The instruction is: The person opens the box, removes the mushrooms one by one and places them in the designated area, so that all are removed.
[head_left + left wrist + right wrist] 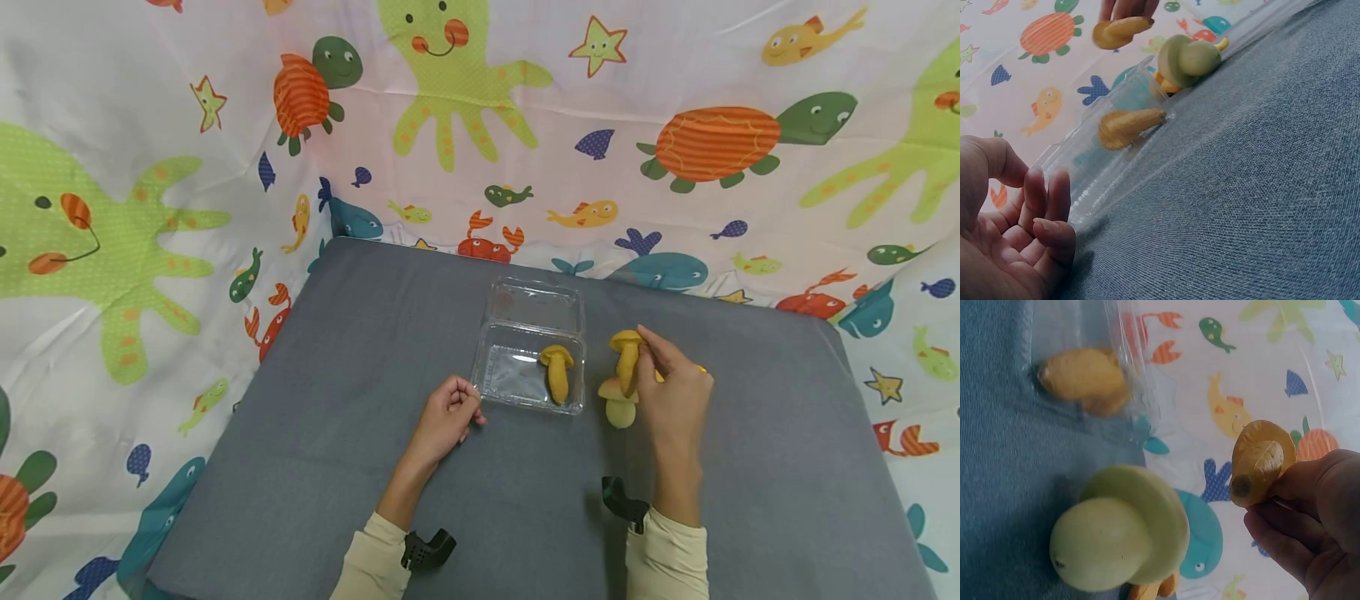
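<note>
My right hand [675, 396] pinches a yellow toy mushroom [627, 358] between thumb and fingers, raised to the right of a clear plastic container [512, 375]. At the container's near left corner, my left hand [447, 421] pinches the rim with thumb and forefinger, the other fingers curled. A second yellow toy mushroom [557, 375] lies inside the container's right half. Below the raised mushroom, a larger pale green toy mushroom [1104, 544] rests on the table. More yellow pieces [1154, 587] show behind it, mostly hidden by my right hand in the head view.
The container's hinged lid [536, 302] lies folded back toward the far edge of the grey cloth-covered table [337, 358]. A curtain [517, 100] printed with sea animals hangs behind and along both sides. Each wrist wears a black camera mount [429, 550].
</note>
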Tool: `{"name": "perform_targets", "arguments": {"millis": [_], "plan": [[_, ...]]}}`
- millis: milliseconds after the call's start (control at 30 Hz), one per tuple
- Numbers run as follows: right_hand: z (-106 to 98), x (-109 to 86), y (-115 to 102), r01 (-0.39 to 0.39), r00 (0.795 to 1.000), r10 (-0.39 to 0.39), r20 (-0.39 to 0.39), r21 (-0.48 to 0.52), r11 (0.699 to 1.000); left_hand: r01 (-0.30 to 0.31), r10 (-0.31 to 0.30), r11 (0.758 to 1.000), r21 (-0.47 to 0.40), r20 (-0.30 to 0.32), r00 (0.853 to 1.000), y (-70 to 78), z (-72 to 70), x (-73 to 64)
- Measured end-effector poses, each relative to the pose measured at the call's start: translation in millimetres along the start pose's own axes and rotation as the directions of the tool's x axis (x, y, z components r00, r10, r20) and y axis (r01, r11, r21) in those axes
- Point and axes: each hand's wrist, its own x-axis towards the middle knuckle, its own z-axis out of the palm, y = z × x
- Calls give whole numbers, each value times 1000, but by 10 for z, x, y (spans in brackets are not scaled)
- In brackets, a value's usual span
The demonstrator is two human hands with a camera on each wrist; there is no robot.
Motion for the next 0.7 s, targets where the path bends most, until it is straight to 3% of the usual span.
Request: {"name": "perform_targets", "arguments": {"millis": [700], "plan": [[-203, -62, 254, -88, 995, 84, -48, -99, 991, 0, -1, 1000, 9, 2, 1000, -22, -9, 15]]}}
